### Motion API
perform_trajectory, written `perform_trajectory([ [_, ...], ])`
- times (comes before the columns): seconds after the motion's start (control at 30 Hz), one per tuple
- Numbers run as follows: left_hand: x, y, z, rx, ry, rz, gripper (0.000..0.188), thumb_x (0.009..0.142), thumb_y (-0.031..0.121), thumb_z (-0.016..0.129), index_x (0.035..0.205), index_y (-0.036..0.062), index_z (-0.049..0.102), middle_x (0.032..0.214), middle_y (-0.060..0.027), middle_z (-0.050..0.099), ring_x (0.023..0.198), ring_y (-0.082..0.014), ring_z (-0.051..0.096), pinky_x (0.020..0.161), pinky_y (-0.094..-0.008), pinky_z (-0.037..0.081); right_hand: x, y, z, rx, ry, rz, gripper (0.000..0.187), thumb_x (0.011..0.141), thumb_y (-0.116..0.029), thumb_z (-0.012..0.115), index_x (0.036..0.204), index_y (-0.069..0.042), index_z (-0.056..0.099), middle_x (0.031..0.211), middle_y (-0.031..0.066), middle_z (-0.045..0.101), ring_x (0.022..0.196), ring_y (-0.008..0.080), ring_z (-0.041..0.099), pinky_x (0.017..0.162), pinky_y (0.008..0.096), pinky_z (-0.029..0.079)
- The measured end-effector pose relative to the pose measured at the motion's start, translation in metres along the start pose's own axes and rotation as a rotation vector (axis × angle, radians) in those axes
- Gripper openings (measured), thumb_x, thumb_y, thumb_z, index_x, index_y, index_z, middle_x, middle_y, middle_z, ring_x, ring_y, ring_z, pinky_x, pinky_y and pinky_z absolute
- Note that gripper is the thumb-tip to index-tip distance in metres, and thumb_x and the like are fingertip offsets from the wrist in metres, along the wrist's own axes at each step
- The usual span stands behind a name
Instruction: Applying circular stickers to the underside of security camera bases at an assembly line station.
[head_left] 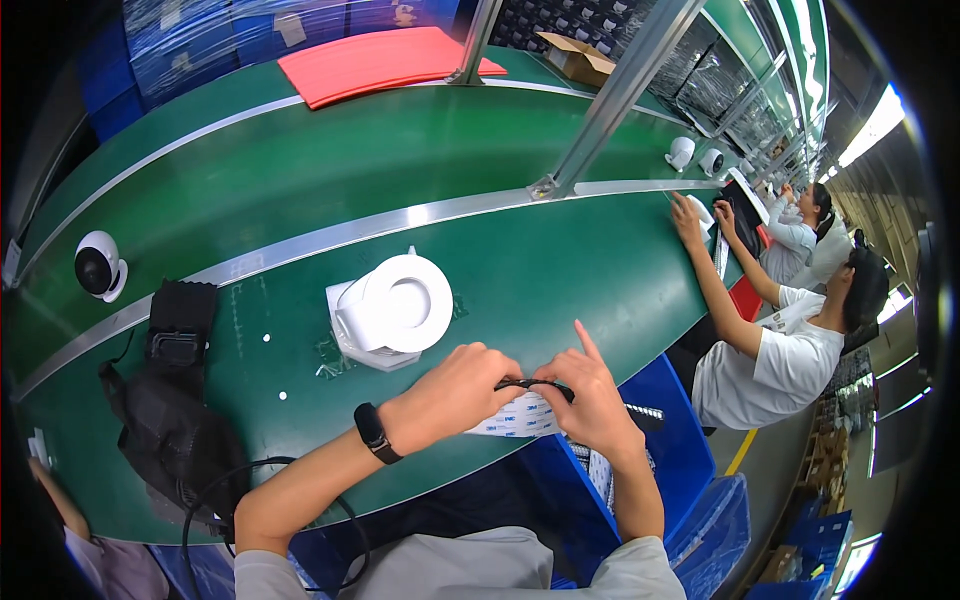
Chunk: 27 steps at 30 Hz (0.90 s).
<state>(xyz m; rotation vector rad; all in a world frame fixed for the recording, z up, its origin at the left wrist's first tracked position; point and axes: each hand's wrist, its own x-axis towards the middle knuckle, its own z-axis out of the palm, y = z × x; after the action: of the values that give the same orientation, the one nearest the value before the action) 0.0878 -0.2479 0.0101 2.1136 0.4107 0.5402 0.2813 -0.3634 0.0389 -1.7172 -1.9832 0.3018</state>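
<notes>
Near the table's front edge, my left hand [462,383] and my right hand [590,398] are closed, pinching a thin black strip [522,383] between them. One finger of the right hand points up and away. Under the strip is a white sheet [515,418] with small blue print, partly covered by the fingers; I cannot tell whether the strip touches it. Just beyond my left hand, a white security camera [385,312] lies with its round base facing up, on a pale angular support. My left wrist wears a black band.
A black bag [180,430] and a black cable lie at left. Behind them stands a white camera with a black face [98,266] on the green conveyor [330,160]. A blue bin [680,425] is beside my right arm. Co-workers sit at right; a metal post [620,100] rises ahead.
</notes>
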Motion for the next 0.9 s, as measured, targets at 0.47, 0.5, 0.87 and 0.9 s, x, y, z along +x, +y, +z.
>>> perform_trajectory([
  [0.47,0.006,-0.006,-0.013,0.138,-0.111,0.026,0.026,0.1,0.02,0.066,0.096,-0.0036,0.077,0.081,-0.028,0.07,0.079,-0.0448,0.068,0.074,-0.0512,0.054,0.006,0.005,0.002,0.026,-0.027,0.029,0.015,0.081,-0.002,0.082,0.092,-0.003,0.073,0.087,0.0079,0.074,0.088,0.026,0.071,0.128,0.0581,0.029],
  [0.5,0.007,-0.008,-0.014,0.071,-0.122,-0.007,0.026,0.1,0.02,0.067,0.096,-0.0041,0.077,0.081,-0.0275,0.07,0.077,-0.0438,0.068,0.072,-0.0496,0.054,0.005,0.004,0.002,-0.002,0.02,-0.003,0.015,0.08,-0.001,0.082,0.092,-0.003,0.073,0.087,0.0077,0.074,0.086,0.0263,0.071,0.127,0.0578,0.031],
  [0.87,0.011,-0.004,-0.023,-0.039,-0.208,-0.121,0.027,0.101,0.02,0.067,0.099,-0.0051,0.077,0.077,-0.0253,0.069,0.066,-0.038,0.065,0.065,-0.0446,0.05,0.002,-0.001,0.007,0.06,0.203,0.007,0.015,0.08,0.001,0.082,0.092,-0.004,0.072,0.088,0.0077,0.075,0.083,0.027,0.072,0.123,0.0558,0.037],
  [0.9,0.011,-0.005,-0.022,-0.026,-0.214,-0.121,0.029,0.101,0.021,0.066,0.099,-0.005,0.077,0.077,-0.0257,0.069,0.067,-0.0396,0.064,0.065,-0.0454,0.05,0.002,0.0,0.005,0.042,0.163,0.009,0.015,0.081,0.0,0.082,0.091,-0.004,0.072,0.087,0.0076,0.075,0.083,0.0272,0.071,0.123,0.0558,0.037],
])
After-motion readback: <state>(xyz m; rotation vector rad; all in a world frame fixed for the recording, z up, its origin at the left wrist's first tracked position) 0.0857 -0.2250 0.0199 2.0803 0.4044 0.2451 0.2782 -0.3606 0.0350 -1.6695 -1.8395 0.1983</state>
